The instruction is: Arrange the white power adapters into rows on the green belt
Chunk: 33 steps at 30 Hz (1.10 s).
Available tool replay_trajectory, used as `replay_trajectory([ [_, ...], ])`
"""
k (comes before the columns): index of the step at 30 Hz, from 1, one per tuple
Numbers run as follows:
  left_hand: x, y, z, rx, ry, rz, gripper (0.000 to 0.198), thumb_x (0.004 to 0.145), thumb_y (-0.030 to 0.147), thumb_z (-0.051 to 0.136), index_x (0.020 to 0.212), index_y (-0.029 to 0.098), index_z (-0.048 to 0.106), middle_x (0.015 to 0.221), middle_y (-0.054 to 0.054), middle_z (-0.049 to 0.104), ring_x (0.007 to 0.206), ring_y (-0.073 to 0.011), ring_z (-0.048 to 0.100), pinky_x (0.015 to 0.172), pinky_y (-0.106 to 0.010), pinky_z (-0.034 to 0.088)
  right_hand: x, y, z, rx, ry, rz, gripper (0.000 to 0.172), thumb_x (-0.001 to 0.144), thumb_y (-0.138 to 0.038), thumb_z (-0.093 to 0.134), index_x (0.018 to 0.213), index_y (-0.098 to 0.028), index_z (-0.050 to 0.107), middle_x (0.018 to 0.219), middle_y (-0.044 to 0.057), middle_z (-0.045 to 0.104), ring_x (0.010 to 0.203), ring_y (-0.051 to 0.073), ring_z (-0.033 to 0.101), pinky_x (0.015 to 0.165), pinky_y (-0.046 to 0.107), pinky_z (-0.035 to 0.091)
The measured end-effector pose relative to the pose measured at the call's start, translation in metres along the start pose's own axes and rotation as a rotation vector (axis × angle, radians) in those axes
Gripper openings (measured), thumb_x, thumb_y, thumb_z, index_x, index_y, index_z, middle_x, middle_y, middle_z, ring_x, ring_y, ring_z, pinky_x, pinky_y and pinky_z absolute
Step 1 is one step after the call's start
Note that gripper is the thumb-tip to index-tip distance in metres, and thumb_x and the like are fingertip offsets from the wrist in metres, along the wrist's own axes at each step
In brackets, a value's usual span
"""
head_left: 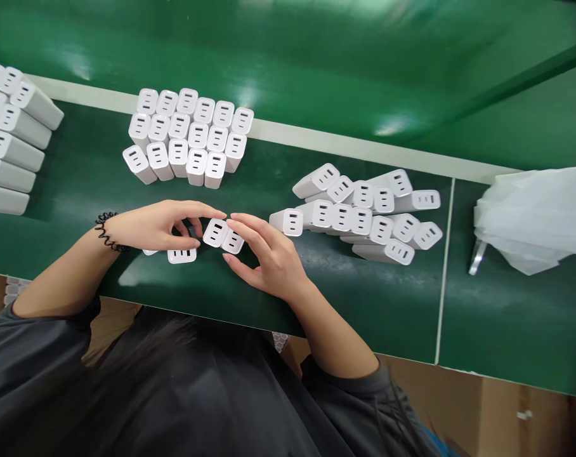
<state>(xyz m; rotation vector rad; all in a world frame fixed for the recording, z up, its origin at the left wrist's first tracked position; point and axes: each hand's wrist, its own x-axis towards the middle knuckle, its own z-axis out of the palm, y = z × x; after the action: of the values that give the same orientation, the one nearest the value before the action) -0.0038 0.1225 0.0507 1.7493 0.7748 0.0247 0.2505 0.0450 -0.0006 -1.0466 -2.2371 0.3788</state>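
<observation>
Two white USB chargers stand side by side between my hands, port faces up: a left one (215,233) and a right one (233,242). My right hand (269,257) has its thumb and fingers around the right charger. Beside the left charger is my left hand (162,225), fingers apart, its index fingertip at the top edge and its thumb just short of the side. Whether that fingertip touches cannot be made out. Another charger (182,255) sits below my left hand, with a further white piece partly hidden beside it.
Upright chargers (197,135) stand in rows behind my left hand. More chargers (361,221) lie tilted in a loose group to the right. Another block of chargers (16,143) is at the far left. White plastic sheeting (535,216) lies on the green table (364,311) at right.
</observation>
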Motion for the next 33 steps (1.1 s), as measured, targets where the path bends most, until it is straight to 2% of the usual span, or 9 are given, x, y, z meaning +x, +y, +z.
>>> replay_trajectory([
  [4,-0.001,0.003,-0.001,0.024,-0.013,-0.028,0.062,0.091,0.040,0.065,0.148,0.026,0.046,0.131,-0.012,0.062,0.099,-0.0184,0.066,0.080,-0.029,0.060,0.001,0.001,0.001,-0.032,0.022,-0.036,0.050,0.094,-0.033,0.063,0.140,-0.020,0.048,0.129,0.014,0.066,0.112,0.026,0.068,0.090,0.037,0.060],
  [7,-0.003,0.003,-0.004,0.096,-0.027,-0.022,0.068,0.090,0.039,0.066,0.152,0.028,0.040,0.134,-0.011,0.059,0.106,-0.0191,0.064,0.078,-0.025,0.057,0.001,0.001,0.001,-0.040,0.035,-0.059,0.047,0.093,-0.032,0.065,0.136,-0.018,0.051,0.127,0.015,0.066,0.111,0.026,0.068,0.089,0.037,0.060],
  [11,-0.005,-0.001,-0.009,0.183,-0.085,-0.059,0.081,0.086,0.044,0.069,0.157,0.034,0.030,0.142,-0.009,0.053,0.117,-0.0213,0.059,0.071,-0.017,0.052,0.000,0.000,0.001,-0.057,0.001,-0.050,0.043,0.096,-0.034,0.060,0.137,-0.021,0.053,0.129,0.014,0.065,0.111,0.025,0.068,0.087,0.036,0.060],
  [15,-0.005,-0.004,-0.012,0.206,-0.137,-0.094,0.085,0.086,0.049,0.068,0.158,0.036,0.025,0.138,-0.009,0.055,0.119,-0.0224,0.059,0.069,-0.016,0.050,0.000,0.000,0.002,-0.075,-0.027,-0.039,0.040,0.097,-0.035,0.059,0.135,-0.023,0.056,0.132,0.013,0.064,0.110,0.025,0.068,0.085,0.036,0.060],
  [22,-0.010,-0.003,-0.022,0.228,-0.164,-0.096,0.079,0.091,0.048,0.061,0.159,0.032,0.024,0.140,-0.009,0.056,0.118,-0.0220,0.059,0.072,-0.018,0.050,-0.001,0.001,0.002,-0.080,-0.032,-0.051,0.038,0.096,-0.034,0.060,0.133,-0.023,0.058,0.134,0.013,0.063,0.110,0.025,0.067,0.087,0.037,0.060],
  [28,-0.038,0.000,-0.042,0.435,-0.191,-0.067,0.094,0.075,0.055,0.077,0.156,0.033,0.034,0.146,-0.009,0.052,0.127,-0.0295,0.052,0.091,-0.027,0.048,0.000,0.000,0.000,-0.076,-0.041,-0.058,0.035,0.097,-0.033,0.059,0.130,-0.023,0.059,0.129,0.012,0.066,0.107,0.024,0.068,0.084,0.035,0.059],
  [30,-0.044,-0.001,-0.045,0.475,-0.192,-0.104,0.091,0.074,0.055,0.077,0.154,0.035,0.038,0.143,-0.009,0.054,0.123,-0.0301,0.055,0.091,-0.028,0.047,0.001,0.000,-0.001,-0.072,-0.023,-0.075,0.032,0.096,-0.032,0.061,0.126,-0.022,0.060,0.126,0.013,0.067,0.103,0.023,0.069,0.082,0.035,0.060],
  [33,-0.044,-0.005,-0.042,0.477,-0.192,-0.148,0.082,0.076,0.049,0.074,0.151,0.036,0.044,0.140,-0.008,0.055,0.102,-0.0235,0.063,0.083,-0.025,0.047,0.001,-0.002,-0.002,-0.016,-0.034,-0.131,0.029,0.095,-0.029,0.063,0.122,-0.020,0.061,0.123,0.013,0.069,0.099,0.022,0.069,0.080,0.034,0.059],
])
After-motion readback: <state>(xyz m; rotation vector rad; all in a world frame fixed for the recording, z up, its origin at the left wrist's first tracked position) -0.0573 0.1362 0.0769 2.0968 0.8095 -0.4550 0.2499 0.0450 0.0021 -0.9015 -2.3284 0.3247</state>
